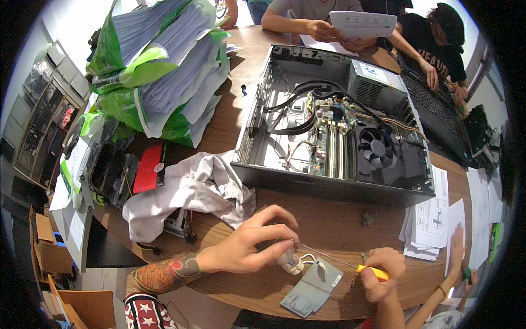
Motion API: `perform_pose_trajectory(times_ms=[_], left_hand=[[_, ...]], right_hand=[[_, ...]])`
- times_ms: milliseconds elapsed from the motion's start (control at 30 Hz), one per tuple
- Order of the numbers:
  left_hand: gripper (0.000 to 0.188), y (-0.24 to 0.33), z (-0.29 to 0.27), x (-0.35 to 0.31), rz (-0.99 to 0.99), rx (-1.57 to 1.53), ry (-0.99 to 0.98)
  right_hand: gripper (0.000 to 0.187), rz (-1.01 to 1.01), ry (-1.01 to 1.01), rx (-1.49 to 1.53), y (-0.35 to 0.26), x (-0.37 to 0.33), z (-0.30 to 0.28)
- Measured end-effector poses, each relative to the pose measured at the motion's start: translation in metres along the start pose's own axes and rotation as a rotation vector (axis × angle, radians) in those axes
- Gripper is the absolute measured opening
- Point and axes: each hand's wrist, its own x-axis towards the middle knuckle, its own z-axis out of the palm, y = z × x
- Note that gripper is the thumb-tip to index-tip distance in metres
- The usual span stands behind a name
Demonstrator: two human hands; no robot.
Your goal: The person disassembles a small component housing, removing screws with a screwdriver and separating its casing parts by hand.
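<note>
Near the table's front edge, my left hand is curled, its fingertips closed round a small white rounded piece with a short white cable. What exactly this piece is I cannot make out. My right hand grips a screwdriver by its yellow handle. The thin shaft points left, and its tip reaches my left fingertips. Whether the tip touches the white piece is hidden. Below lies a flat grey metal plate, with the cable's white plug over its upper edge.
An open computer case stands behind my hands. At left are a crumpled light cloth, a red box and tall paper stacks in green wrapping. Printed sheets lie at right. Other people sit around the table, one holding paper.
</note>
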Motion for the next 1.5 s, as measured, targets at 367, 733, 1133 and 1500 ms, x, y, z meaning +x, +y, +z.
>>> perform_pose_trajectory(times_ms=[367,733,1133,1500], left_hand=[[0.014,0.002,-0.003,0.003,0.238,0.257,-0.050],[0.016,0.007,-0.007,0.004,0.222,0.399,-0.106],[0.025,0.019,0.000,-0.002,0.235,0.677,-0.178],[0.028,0.014,0.010,0.010,0.207,0.664,-0.052]], right_hand=[[0.013,-0.034,0.027,-0.030,-0.001,0.002,-0.002],[0.015,-0.073,-0.003,-0.027,-0.001,0.007,-0.005],[0.017,-0.072,-0.110,-0.044,-0.005,0.002,-0.014],[0.019,0.121,-0.123,-0.026,0.000,0.004,-0.023]])
